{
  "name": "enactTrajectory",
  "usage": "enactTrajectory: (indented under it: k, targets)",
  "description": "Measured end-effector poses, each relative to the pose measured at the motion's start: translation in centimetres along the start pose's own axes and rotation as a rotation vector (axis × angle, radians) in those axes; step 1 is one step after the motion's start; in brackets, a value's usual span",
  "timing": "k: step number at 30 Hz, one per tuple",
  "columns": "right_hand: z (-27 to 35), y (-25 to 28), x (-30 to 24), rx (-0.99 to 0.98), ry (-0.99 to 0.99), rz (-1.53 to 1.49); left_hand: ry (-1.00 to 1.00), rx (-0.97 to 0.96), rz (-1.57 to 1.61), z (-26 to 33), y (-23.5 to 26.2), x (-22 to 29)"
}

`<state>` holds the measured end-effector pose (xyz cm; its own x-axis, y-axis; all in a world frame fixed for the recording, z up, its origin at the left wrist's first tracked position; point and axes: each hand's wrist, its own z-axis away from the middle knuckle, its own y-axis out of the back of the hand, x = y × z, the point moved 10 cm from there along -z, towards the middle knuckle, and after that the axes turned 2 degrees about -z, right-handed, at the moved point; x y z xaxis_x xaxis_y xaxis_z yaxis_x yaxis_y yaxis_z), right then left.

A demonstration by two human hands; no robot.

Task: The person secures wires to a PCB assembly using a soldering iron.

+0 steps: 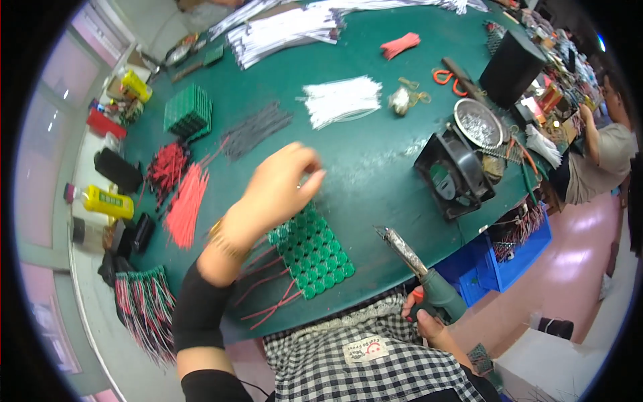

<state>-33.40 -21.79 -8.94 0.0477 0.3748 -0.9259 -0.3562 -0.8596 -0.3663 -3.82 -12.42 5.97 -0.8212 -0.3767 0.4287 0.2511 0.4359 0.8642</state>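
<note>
Left hand (281, 179) at 11 o'clock of green panel (316, 260), fingers curled, can't tell if holding; right hand (432, 328) grips gun-shaped tool (445, 297), panel's 4 o'clock.

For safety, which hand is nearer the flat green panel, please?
Left: the left hand is at the far end of the panel; the right hand is to its right.

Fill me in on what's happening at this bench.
A person's right hand grips a green gun-shaped tool with a silver metal nozzle, its tip apart from the board. The left hand, blurred, is over the far end of a green circuit board of round sections; whether it holds anything is unclear. Thin red wires stick out along the board's left side. Loose white strips lie beyond.
</note>
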Motion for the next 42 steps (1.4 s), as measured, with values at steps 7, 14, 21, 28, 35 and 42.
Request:
enactTrajectory:
  k: [7,14,21,28,35,42]
  targets:
    - [1.3,2.2,-1.7,0.111,-0.024,0.011,-0.252,0.103,-0.721,-16.7,-11.6,-0.8]
    - [1.0,2.6,-0.5,0.084,-0.123,-0.02,-0.214,-0.012,-0.513,-18.7,-11.2,-1.9]
    - [1.6,6.2,8.0,-0.001,-0.043,-0.149,-0.373,-0.115,-0.566,-18.8,-9.1,0.4]
    - [1.2,8.5,6.9,0.165,0.13,-0.372,-0.539,-0.499,-0.669,-14.0,-6.8,7.3]
    - [1.0,9.4,6.1,0.179,0.15,-0.518,-0.704,-0.685,-1.197,-6.8,-12.4,6.3]
    - [0.5,7.4,2.7,-0.132,0.268,-0.087,-0.78,-0.424,-1.175,-5.1,-14.5,5.4]
